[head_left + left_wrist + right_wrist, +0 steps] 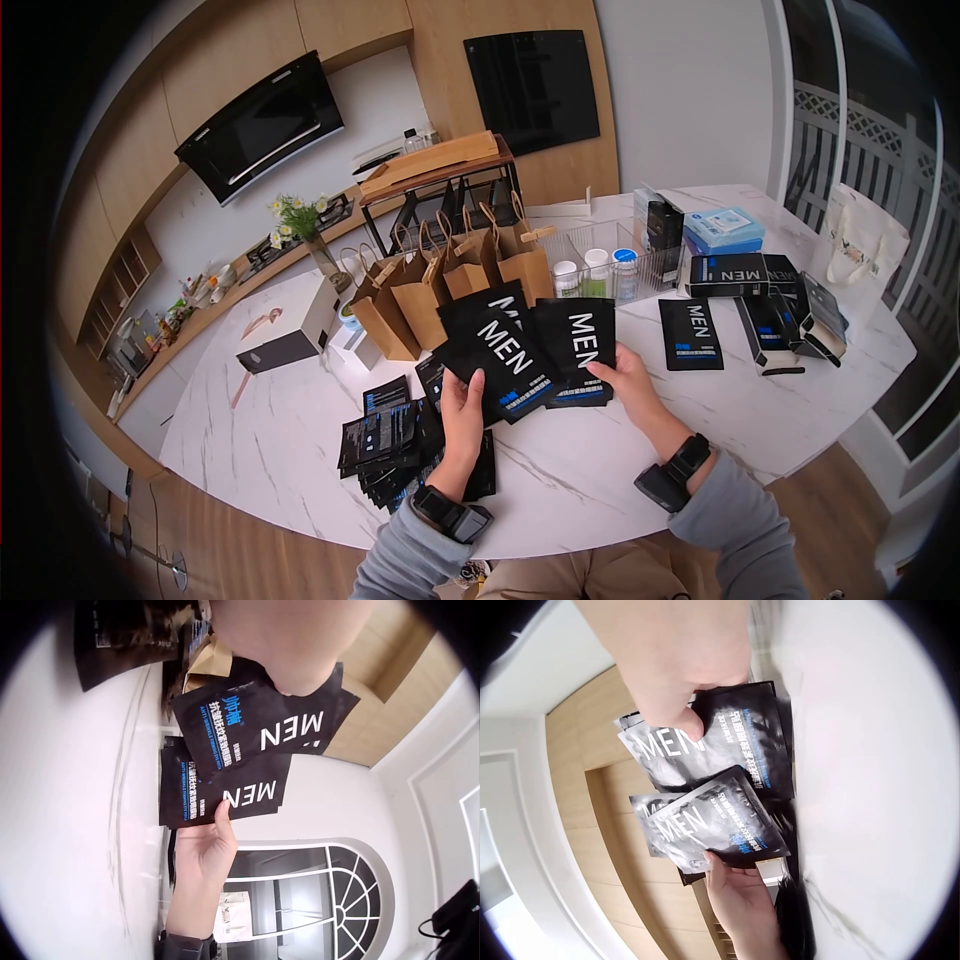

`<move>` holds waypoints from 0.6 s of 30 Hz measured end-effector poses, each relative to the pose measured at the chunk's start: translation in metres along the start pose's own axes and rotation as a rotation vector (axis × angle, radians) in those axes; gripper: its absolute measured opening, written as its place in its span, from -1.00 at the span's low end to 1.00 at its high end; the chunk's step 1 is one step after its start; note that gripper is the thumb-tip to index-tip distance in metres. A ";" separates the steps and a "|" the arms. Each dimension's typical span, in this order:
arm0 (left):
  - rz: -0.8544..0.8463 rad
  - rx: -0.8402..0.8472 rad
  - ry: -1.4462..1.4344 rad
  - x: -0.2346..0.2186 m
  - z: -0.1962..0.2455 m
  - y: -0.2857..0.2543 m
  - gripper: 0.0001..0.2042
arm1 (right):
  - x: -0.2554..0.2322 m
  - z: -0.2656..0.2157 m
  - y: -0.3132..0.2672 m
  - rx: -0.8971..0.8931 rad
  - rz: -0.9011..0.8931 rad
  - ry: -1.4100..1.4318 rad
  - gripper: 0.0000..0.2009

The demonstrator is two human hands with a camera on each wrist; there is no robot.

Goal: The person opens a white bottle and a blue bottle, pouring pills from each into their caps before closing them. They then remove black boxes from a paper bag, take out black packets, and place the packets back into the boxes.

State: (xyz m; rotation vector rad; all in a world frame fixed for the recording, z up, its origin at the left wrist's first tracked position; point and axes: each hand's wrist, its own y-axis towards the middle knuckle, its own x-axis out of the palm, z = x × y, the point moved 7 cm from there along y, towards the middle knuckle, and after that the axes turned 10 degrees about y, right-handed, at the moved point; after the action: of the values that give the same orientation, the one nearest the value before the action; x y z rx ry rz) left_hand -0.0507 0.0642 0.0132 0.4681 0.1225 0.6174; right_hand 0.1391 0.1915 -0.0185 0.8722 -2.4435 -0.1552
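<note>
In the head view my left hand [462, 415] grips a fanned bunch of black sachets [505, 360] printed MEN, thumb across the front one. My right hand [637, 390] pinches a second set of black MEN sachets [577, 345] at its right edge. The two sets meet side by side above the table. In the left wrist view the right hand's thumb lies on the front sachet [247, 787]. The right wrist view shows more sachets behind the left hand's front sachet [720, 825]. A loose pile of black sachets [380, 440] lies beside my left forearm.
One sachet [690, 335] lies alone at right, near MEN boxes [728, 275] and opened boxes [768, 335]. Kraft paper bags [420, 305] stand behind the hands, beside a clear divided organizer [650, 262] with bottles. A white box [285, 325] sits left; a white bag [865, 240] stands right.
</note>
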 end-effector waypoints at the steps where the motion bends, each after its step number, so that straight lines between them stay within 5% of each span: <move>1: -0.001 0.000 -0.001 0.000 0.001 0.000 -0.67 | -0.003 -0.001 0.001 -0.027 0.026 0.022 -0.73; 9: -0.023 0.063 0.000 0.002 0.005 0.000 -0.75 | -0.003 -0.003 -0.001 0.001 0.069 0.108 -0.69; 13: 0.042 0.052 0.018 0.004 0.008 -0.003 -0.52 | -0.005 -0.009 -0.002 -0.067 0.112 0.126 -0.69; 18: 0.041 0.007 -0.009 -0.002 0.001 -0.002 -0.53 | -0.011 -0.028 -0.004 -0.126 0.196 0.311 -0.68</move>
State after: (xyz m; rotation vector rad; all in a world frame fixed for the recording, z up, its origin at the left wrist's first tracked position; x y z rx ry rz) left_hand -0.0509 0.0618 0.0133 0.4807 0.1068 0.6556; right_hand 0.1630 0.1972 -0.0006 0.5527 -2.1850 -0.0927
